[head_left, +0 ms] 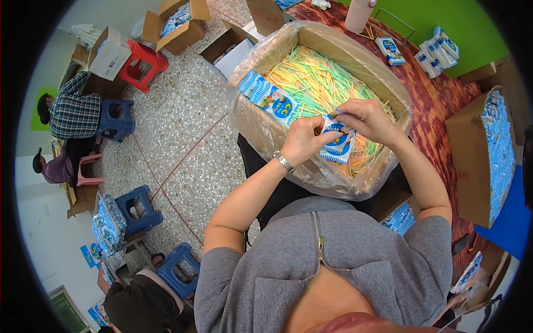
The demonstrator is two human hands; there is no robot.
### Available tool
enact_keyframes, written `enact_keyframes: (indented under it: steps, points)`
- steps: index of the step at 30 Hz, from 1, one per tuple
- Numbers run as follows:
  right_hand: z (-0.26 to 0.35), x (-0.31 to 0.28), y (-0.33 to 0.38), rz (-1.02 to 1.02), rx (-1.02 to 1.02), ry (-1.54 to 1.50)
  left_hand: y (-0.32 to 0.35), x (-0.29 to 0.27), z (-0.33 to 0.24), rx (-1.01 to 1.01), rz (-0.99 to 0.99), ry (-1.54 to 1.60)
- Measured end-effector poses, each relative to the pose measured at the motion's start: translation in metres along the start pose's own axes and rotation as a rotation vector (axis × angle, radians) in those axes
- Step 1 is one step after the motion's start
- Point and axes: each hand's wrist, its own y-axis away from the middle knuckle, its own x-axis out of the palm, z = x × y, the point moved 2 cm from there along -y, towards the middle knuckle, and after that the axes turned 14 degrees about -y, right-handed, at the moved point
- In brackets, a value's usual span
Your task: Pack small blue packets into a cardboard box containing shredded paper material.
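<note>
My left hand (pixel 303 139) and my right hand (pixel 368 117) are pinched together at the upper edge of a small blue-and-white packet (pixel 336 149). The packet hangs over a large box (pixel 383 72) lined with clear plastic. Thin pastel sticks (pixel 316 75) in yellow, green and orange fill this box. Left of the packet, a row of flat blue-and-white packets (pixel 261 91) lies on top of the sticks. My fingers hide the packet's upper edge, so I cannot tell whether its mouth is open.
On the red patterned table stand a pale pink bottle (pixel 360 15), a small packet box (pixel 390 51) and stacked packets (pixel 436 55). A carton of packets (pixel 483 155) is at the right. Stools (pixel 141 208), cartons (pixel 180 28) and other seated people (pixel 76 114) are at the left.
</note>
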Motion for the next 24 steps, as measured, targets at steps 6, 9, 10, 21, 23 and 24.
enact_keyframes:
  steps: [6,9,10,21,23,24]
  points:
    - [-0.019,-0.003,-0.001,0.033,-0.150,0.182,-0.005,-0.012,-0.012,-0.059,0.002,-0.118]
    - [-0.010,-0.012,-0.002,0.156,-0.018,0.172,-0.001,-0.007,-0.008,0.041,-0.124,-0.202]
    - [-0.006,-0.013,0.000,0.157,-0.017,0.173,0.002,-0.005,-0.008,0.210,-0.322,-0.292]
    - [0.008,-0.011,0.008,0.005,0.002,0.049,-0.007,0.005,-0.010,0.047,0.074,0.018]
    - [0.005,-0.011,0.004,-0.011,0.038,-0.020,-0.009,0.002,-0.009,0.047,0.043,-0.015]
    - [0.004,-0.011,0.000,-0.020,0.087,-0.053,-0.012,0.000,-0.008,0.050,0.008,-0.034]
